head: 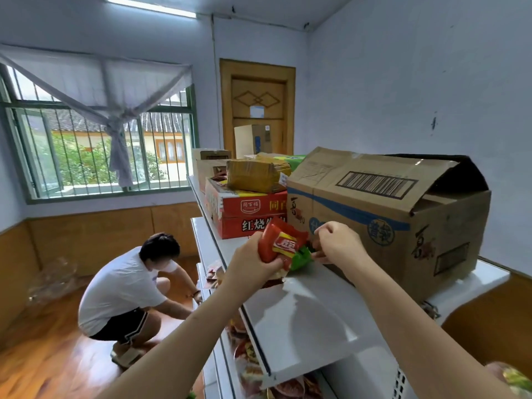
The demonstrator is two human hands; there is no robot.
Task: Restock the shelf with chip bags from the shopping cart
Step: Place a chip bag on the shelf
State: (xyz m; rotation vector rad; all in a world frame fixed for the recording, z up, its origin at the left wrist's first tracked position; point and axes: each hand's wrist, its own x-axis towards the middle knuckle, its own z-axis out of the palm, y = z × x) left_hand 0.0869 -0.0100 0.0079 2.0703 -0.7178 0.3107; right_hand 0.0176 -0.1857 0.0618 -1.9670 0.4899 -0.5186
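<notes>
White shelf top [311, 309]: our left hand [253, 262] grips crinkly red chip bag [280, 240], right hand [336, 243] pinches green bag [301, 259]; light, crushable, hold edges.

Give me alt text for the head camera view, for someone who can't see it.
On top of a white shelf, the left hand grips a red chip bag while the right hand pinches a green bag beside a large brown cardboard box. A red carton sits behind; a person in a white shirt crouches below.
</notes>
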